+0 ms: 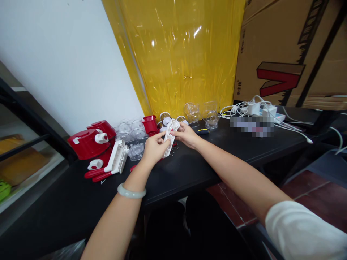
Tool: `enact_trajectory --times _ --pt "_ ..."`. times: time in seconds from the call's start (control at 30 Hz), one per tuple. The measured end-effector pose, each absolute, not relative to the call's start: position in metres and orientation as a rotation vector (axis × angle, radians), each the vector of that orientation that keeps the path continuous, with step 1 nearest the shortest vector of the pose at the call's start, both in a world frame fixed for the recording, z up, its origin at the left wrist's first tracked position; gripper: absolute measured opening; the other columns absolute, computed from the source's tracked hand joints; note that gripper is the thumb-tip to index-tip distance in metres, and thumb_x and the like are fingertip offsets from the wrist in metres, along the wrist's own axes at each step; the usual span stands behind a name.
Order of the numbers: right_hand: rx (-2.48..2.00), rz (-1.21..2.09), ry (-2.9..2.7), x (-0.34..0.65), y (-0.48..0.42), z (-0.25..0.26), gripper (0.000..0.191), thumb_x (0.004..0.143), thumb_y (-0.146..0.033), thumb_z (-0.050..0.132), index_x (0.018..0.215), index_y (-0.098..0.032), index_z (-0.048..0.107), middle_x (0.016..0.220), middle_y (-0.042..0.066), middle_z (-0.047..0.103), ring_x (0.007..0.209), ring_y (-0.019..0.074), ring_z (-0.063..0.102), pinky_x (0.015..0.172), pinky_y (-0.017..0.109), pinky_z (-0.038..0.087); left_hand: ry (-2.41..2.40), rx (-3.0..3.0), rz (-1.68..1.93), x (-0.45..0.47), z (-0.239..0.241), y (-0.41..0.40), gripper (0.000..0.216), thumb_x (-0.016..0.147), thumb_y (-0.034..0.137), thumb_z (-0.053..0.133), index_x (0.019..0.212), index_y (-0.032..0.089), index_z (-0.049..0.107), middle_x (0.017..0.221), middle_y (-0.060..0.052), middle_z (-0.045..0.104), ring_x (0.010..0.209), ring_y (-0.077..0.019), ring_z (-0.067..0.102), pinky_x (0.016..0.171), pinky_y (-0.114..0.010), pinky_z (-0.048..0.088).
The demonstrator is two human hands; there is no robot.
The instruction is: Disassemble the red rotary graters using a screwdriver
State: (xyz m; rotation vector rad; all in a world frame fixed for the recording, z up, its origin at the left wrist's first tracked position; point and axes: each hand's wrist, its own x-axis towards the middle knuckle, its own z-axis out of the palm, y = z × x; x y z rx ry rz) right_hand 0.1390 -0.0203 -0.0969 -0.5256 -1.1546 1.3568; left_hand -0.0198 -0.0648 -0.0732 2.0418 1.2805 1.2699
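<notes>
Both hands grip one long white plastic part (pixel 168 147) with a rounded top end, tilted above the black table. My left hand (pixel 155 148) is closed on its left side, thumb pressed on the face. On the upper right side my right hand (pixel 187 135) pinches it, fingertips near a small red piece (pixel 171 132) in the part. Small screws (pixel 173 151) lie on the table just behind and right of the part. Left of my left hand are a clear plastic piece (pixel 136 151) and a white part with red handles (pixel 117 158).
Red housings (pixel 88 144) stand at the left. Clear cups (pixel 211 119) and a red container (pixel 150 124) line the back, near a black-and-yellow screwdriver handle (pixel 203 131). White cables and chargers (pixel 255 108) lie at the right. A yellow sheet (pixel 184 54) hangs behind the table (pixel 173 180).
</notes>
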Motion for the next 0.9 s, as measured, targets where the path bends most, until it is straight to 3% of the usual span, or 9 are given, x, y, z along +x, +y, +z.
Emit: enact_trajectory --times 0.13,0.37,0.5,0.63,0.9 --pt "-0.536 1.407 -1.111 0.138 -0.023 -0.097 0.048 0.063 -0.015 0.076 0.098 -0.025 0.044 0.092 -0.002 0.063 0.086 0.0161 0.065 0.073 0.034 0.058 1.213 1.982 1.247 -0.018 -0.075 -0.064 0.055 0.071 0.034 0.064 0.12 0.009 0.065 0.047 0.009 0.047 0.042 -0.0078 0.042 0.048 -0.02 0.033" --pt "-0.535 1.483 -1.06 0.136 -0.024 -0.097 0.048 0.068 -0.012 0.07 0.102 -0.026 0.039 0.088 -0.003 0.064 0.079 0.0162 0.067 0.071 0.037 0.057 1.141 1.771 1.19 -0.013 -0.077 -0.064 0.071 0.07 0.039 0.069 0.131 0.014 0.042 0.055 0.004 0.062 0.045 -0.0136 0.058 0.048 -0.022 0.043" --pt "-0.552 1.461 -1.056 0.138 -0.021 -0.094 0.028 0.082 -0.031 0.063 0.098 -0.026 0.041 0.082 -0.002 0.064 0.071 0.0152 0.065 0.068 0.035 0.056 1.08 1.636 1.192 -0.011 -0.077 -0.062 0.07 0.069 0.041 0.07 0.127 0.016 0.039 0.06 0.003 0.064 0.049 -0.0154 0.061 0.05 -0.027 0.049" --pt "-0.556 1.392 -1.149 0.14 -0.019 -0.094 0.032 0.082 -0.043 0.062 0.102 -0.027 0.044 0.081 0.0 0.064 0.073 0.0177 0.065 0.072 0.036 0.054 1.049 1.526 1.244 -0.01 -0.08 -0.057 0.062 0.071 0.041 0.07 0.121 0.015 0.042 0.067 0.001 0.065 0.057 -0.0164 0.065 0.053 -0.029 0.052" --pt "-0.527 1.377 -1.113 0.136 -0.011 -0.105 0.031 0.073 -0.021 0.071 0.098 -0.022 0.052 0.073 -0.004 0.063 0.067 0.0119 0.062 0.073 0.029 0.052 0.96 1.39 1.257 -0.012 -0.083 -0.054 0.049 0.079 0.036 0.067 0.116 0.013 0.045 0.06 0.001 0.063 0.043 -0.0113 0.057 0.046 -0.023 0.045"
